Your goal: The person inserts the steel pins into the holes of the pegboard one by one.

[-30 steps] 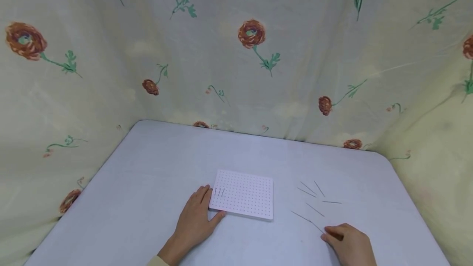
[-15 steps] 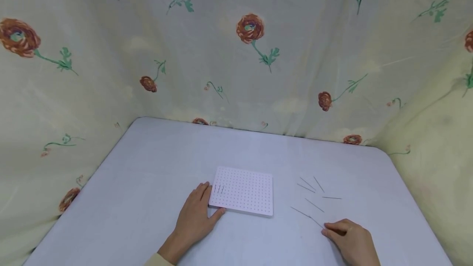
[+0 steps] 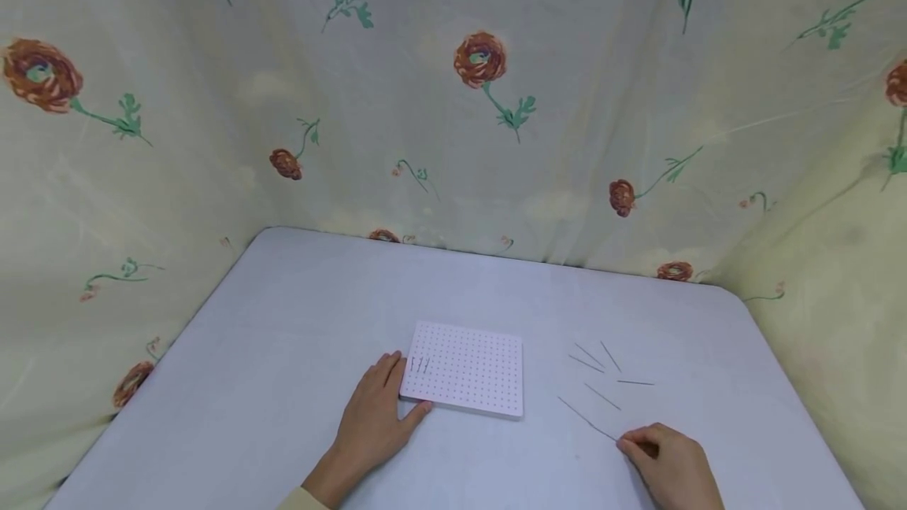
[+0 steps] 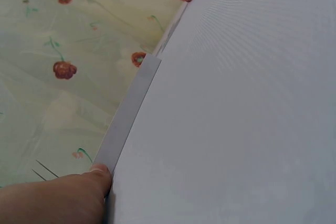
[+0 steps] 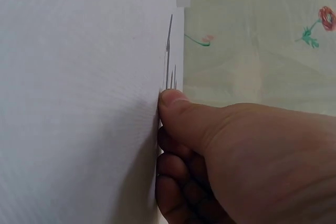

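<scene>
Head view is showing us one white pegboard (image 3: 464, 370) on the counter (image 3: 283, 321), three pins (image 3: 422, 365) standing in its left edge, and six loose pins (image 3: 598, 372) lying to its right. Our left hand (image 3: 373, 415) is resting flat against the pegboard's corner, fingers straight. Our right hand (image 3: 669, 464) is pinching the nearest pin (image 3: 586, 418). Since the earlier frame, both hands are staying put.
</scene>
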A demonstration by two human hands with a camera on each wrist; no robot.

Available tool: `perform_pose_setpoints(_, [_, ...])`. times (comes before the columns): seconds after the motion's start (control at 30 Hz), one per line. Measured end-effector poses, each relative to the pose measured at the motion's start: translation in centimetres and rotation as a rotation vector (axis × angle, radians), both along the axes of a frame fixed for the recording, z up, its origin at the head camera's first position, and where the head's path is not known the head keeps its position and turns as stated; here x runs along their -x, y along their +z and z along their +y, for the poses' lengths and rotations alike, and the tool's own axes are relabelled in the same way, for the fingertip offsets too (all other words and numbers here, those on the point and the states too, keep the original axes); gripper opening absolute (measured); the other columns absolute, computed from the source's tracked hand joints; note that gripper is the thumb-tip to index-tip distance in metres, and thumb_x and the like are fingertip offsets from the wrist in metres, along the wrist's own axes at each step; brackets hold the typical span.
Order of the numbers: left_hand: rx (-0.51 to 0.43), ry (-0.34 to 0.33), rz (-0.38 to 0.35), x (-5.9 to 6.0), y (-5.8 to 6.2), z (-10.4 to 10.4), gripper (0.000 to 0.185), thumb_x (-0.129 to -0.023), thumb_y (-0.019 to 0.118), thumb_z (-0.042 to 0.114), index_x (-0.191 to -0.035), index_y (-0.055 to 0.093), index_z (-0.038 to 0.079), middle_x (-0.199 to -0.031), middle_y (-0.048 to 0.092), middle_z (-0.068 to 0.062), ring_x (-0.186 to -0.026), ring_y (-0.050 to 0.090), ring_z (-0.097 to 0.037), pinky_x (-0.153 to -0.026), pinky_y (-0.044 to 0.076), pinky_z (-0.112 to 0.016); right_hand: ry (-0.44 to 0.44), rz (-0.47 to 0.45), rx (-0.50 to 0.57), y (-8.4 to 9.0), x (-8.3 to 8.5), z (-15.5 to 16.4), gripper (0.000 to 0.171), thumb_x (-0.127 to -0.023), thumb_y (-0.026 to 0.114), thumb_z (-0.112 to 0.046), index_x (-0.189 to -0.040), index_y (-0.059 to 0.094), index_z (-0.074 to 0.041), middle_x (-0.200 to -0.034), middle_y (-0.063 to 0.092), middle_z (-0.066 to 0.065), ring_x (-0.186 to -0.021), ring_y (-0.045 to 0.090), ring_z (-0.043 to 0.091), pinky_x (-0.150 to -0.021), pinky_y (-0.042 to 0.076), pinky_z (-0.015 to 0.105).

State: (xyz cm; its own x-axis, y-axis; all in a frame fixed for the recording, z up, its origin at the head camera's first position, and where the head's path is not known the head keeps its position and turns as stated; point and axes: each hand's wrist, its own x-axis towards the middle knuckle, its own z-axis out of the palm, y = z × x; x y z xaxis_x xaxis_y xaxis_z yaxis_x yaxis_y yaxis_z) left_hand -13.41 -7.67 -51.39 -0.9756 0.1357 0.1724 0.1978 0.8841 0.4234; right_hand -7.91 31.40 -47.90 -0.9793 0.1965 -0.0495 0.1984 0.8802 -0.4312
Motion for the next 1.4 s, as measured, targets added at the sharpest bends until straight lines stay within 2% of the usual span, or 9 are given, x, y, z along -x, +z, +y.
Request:
perform_pose_setpoints(0.23, [-0.004, 0.008, -0.019, 0.1, 0.0, 0.1, 0.082, -0.082, 0.063, 0.057, -0.142, 0.04, 0.006, -0.15, 0.037, -0.012, -0.142, 0.029, -0.029, -0.116, 0.027, -0.048, -0.021, 0.066, -0.015, -0.2, -0.1, 0.2, 0.018, -0.083, 0.073, -0.027, -0.089, 0.074, -0.01, -0.085, 0.073, 0.005, -0.081, 0.068, 0.024, -0.073, 0.054, 0.043])
perform_pose_setpoints(0.33, [-0.005, 0.01, -0.019, 0.1, -0.1, 0.1, 0.082, -0.081, 0.063, 0.057, -0.142, 0.041, 0.006, -0.15, 0.037, -0.012, -0.142, 0.029, -0.03, -0.115, 0.027, -0.049, -0.085, 0.078, 0.017, -0.1, 0.0, 0.4, 0.025, -0.085, 0.069, -0.031, -0.095, 0.073, -0.007, -0.086, 0.073, 0.007, -0.076, 0.066, 0.022, -0.067, 0.053, 0.039])
perform_pose_setpoints(0.47, [-0.008, 0.005, -0.02, 0.0, -0.1, 0.1, 0.081, -0.082, 0.063, 0.056, -0.142, 0.041, 0.006, -0.15, 0.037, -0.012, -0.142, 0.029, -0.029, -0.115, 0.027, -0.049, -0.178, 0.064, 0.084, 0.0, 0.2, 0.4, 0.027, -0.088, 0.066, -0.033, -0.098, 0.071, -0.009, -0.085, 0.072, 0.005, -0.069, 0.061, 0.011, -0.057, 0.047, 0.024])
perform_pose_setpoints(0.63, [-0.006, 0.003, -0.012, 0.0, 0.0, 0.1, 0.081, -0.082, 0.063, 0.056, -0.141, 0.041, 0.006, -0.15, 0.037, -0.012, -0.142, 0.03, -0.03, -0.116, 0.027, -0.049, -0.218, 0.032, 0.192, 0.1, 0.2, 0.4, 0.028, -0.091, 0.061, -0.036, -0.106, 0.069, -0.015, -0.1, 0.072, 0.004, -0.078, 0.061, 0.004, -0.06, 0.048, 0.017])
perform_pose_setpoints(0.73, [-0.006, 0.004, -0.008, 0.0, 0.1, 0.1, 0.082, -0.081, 0.063, 0.057, -0.141, 0.041, 0.005, -0.149, 0.037, -0.013, -0.142, 0.03, -0.03, -0.115, 0.027, -0.049, -0.226, 0.002, 0.254, 0.3, 0.1, 0.6, 0.039, -0.092, 0.054, -0.048, -0.112, 0.068, -0.017, -0.108, 0.071, 0.004, -0.08, 0.059, -0.001, -0.064, 0.049, 0.016])
perform_pose_setpoints(0.87, [-0.001, 0.006, -0.013, 0.0, 0.1, 0.1, 0.082, -0.081, 0.063, 0.057, -0.141, 0.041, 0.005, -0.15, 0.037, -0.013, -0.142, 0.029, -0.03, -0.116, 0.027, -0.049, -0.251, -0.019, 0.285, 0.6, 0.1, 0.8, 0.052, -0.091, 0.048, -0.057, -0.115, 0.067, -0.015, -0.109, 0.071, 0.004, -0.077, 0.058, -0.001, -0.063, 0.048, 0.018])
perform_pose_setpoints(1.13, [0.002, 0.012, -0.021, 0.0, 0.0, 0.1, 0.082, -0.081, 0.063, 0.057, -0.142, 0.041, 0.005, -0.15, 0.037, -0.012, -0.142, 0.029, -0.03, -0.116, 0.027, -0.049, -0.362, -0.006, 0.307, 0.2, 0.5, 1.1, 0.052, -0.094, 0.048, -0.051, -0.107, 0.066, -0.004, -0.079, 0.067, 0.0, -0.068, 0.054, 0.008, -0.056, 0.043, 0.022])
perform_pose_setpoints(1.27, [-0.005, 0.006, -0.012, 0.0, 0.0, 0.1, 0.082, -0.082, 0.063, 0.057, -0.141, 0.041, 0.005, -0.149, 0.037, -0.012, -0.142, 0.03, -0.03, -0.116, 0.027, -0.049, -0.346, -0.012, 0.393, 0.2, 0.4, 1.1, 0.053, -0.095, 0.046, -0.049, -0.106, 0.063, 0.0, -0.082, 0.069, -0.001, -0.068, 0.058, 0.003, -0.058, 0.047, 0.018])
perform_pose_setpoints(1.4, [-0.013, 0.004, -0.007, 0.1, 0.0, 0.0, 0.081, -0.082, 0.063, 0.056, -0.142, 0.041, 0.006, -0.149, 0.038, -0.012, -0.142, 0.03, -0.029, -0.116, 0.027, -0.048, -0.323, 0.055, 0.523, 0.1, 0.6, 0.9, 0.04, -0.097, 0.049, -0.036, -0.102, 0.058, 0.003, -0.089, 0.072, -0.005, -0.073, 0.064, -0.006, -0.068, 0.053, 0.01])
